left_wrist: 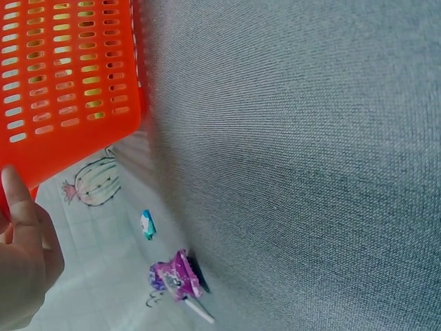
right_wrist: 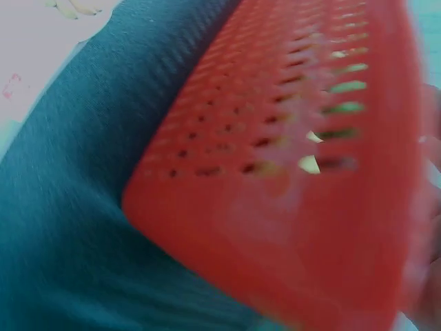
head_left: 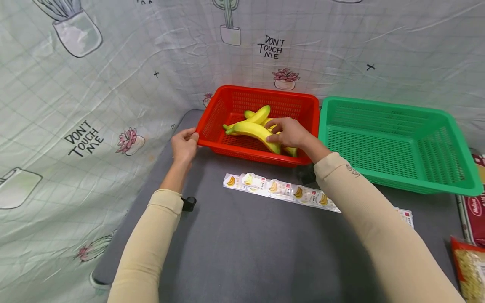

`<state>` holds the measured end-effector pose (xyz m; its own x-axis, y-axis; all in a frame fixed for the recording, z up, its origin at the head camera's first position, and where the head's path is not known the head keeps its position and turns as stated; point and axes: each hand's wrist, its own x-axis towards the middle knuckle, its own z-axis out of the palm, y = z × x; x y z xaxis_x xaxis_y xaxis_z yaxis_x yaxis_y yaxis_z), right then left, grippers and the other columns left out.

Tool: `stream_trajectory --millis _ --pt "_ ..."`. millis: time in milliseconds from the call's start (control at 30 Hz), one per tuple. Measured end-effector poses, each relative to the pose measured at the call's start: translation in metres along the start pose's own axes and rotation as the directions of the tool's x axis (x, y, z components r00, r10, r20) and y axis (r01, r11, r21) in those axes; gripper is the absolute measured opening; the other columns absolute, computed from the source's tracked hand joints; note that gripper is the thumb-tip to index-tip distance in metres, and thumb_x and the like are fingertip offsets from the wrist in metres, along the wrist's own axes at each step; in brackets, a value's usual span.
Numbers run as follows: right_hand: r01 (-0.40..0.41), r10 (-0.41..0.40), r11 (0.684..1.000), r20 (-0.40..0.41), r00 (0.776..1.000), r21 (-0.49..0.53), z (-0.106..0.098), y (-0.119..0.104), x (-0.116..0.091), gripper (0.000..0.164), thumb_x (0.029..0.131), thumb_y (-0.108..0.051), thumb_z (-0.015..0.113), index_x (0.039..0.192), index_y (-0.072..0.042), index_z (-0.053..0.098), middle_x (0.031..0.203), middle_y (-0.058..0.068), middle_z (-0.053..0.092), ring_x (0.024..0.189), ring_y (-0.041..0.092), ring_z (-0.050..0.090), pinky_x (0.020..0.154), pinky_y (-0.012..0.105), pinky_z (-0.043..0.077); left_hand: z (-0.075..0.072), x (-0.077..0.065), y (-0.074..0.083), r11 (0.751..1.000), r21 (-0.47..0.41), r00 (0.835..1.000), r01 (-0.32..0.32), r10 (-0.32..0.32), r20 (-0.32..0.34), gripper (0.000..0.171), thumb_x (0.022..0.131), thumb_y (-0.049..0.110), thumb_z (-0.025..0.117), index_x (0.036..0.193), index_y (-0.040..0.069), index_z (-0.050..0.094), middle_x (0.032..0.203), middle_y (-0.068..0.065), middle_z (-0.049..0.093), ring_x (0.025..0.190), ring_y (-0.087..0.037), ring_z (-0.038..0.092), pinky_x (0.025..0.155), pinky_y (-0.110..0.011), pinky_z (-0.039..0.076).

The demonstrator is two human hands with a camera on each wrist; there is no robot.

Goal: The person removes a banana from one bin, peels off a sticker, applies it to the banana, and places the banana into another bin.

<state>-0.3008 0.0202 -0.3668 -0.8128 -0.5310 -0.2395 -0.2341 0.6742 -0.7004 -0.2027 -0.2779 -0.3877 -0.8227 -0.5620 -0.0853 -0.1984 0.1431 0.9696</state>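
In the head view a red plastic basket [head_left: 246,152] holds several yellow bananas [head_left: 248,128] with greenish tips, lying in a loose pile. My left hand [head_left: 185,145] grips its left front rim, thumb on top; the left wrist view shows the fingers at the corner of the basket's slotted wall [left_wrist: 69,141]. Inside, my right hand [head_left: 289,134] reaches over the right end of the pile with thumb and fingers curved around a banana. The basket wall [right_wrist: 275,221] fills most of the blurred right wrist view and hides most of that hand.
A green basket [head_left: 382,147] stands right beside the red one. A strip of banana stickers [head_left: 280,188] lies in front of them on the grey table [head_left: 242,244]. Packaged goods, including a red-edged bag [head_left: 470,269], are at the right edge. A printed curtain [head_left: 159,54] hangs behind.
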Motion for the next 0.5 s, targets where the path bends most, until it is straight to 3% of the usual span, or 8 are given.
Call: stream_trajectory --millis 200,500 --pt "0.054 -0.052 0.996 -0.031 0.998 0.065 -0.018 -0.003 -0.020 0.049 0.096 -0.021 0.071 0.142 -0.013 0.057 0.134 0.019 0.060 0.115 0.033 0.062 0.086 0.047 0.061 0.002 0.002 -0.001 1.000 -0.006 1.000 -0.006 0.006 -0.001 0.036 0.102 0.010 0.056 0.136 0.000 0.063 0.122 -0.019 0.065 0.067 -0.007 0.056 0.059 -0.012 0.051" --pt "0.136 -0.132 0.987 -0.056 0.990 0.082 -0.043 -0.005 -0.077 0.046 0.096 -0.020 0.072 0.140 -0.013 0.058 0.131 0.017 0.063 0.108 0.031 0.065 0.083 0.044 0.062 0.002 0.000 0.000 1.000 -0.022 1.000 -0.012 0.012 0.019 0.036 0.102 0.008 0.055 0.136 -0.003 0.062 0.118 -0.018 0.064 0.063 -0.008 0.057 0.057 -0.012 0.051"
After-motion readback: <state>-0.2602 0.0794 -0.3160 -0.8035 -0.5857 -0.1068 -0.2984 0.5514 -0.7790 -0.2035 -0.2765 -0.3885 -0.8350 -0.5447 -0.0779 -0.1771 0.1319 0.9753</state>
